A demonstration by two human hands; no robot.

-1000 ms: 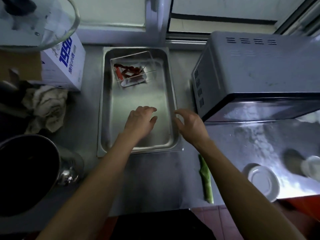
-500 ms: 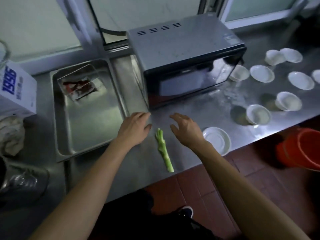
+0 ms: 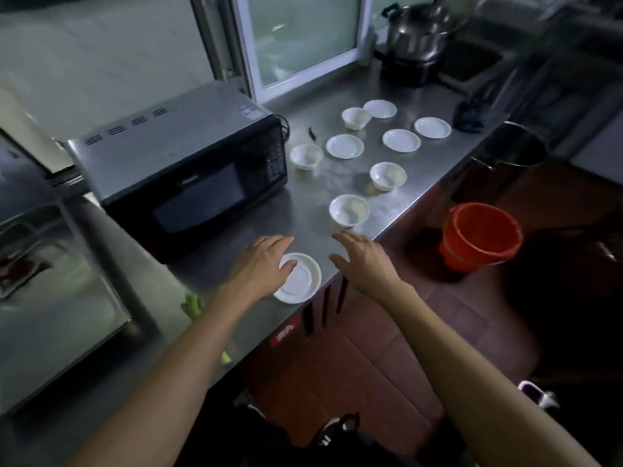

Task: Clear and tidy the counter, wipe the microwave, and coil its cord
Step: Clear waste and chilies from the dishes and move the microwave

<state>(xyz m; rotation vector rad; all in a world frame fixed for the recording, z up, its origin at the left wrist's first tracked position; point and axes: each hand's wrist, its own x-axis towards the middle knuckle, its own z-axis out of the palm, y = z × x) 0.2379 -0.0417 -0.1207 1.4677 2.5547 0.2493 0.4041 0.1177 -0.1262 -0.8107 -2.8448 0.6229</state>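
A black and silver microwave (image 3: 182,163) stands on the steel counter (image 3: 303,217). Its cord (image 3: 286,129) shows at the back right corner. Several white saucers and small bowls are spread to its right, the nearest bowl (image 3: 349,210) close to the front edge. My left hand (image 3: 263,261) lies over the left rim of a white saucer (image 3: 300,279) in front of the microwave, fingers straight. My right hand (image 3: 364,257) hovers open at the counter's front edge, just right of that saucer, holding nothing. A green vegetable stalk (image 3: 193,303) lies partly hidden under my left forearm.
A steel tray (image 3: 67,298) holding a clear box with red chillies sits at the left. A red chilli (image 3: 312,133) lies behind the bowls. A pot (image 3: 414,32) stands on a stove at the back right. An orange bucket (image 3: 478,237) stands on the floor below.
The view has swung right from the tray to the dishes. Both hands moved right, from beside the green stalk to the white saucer, which my left hand now covers.
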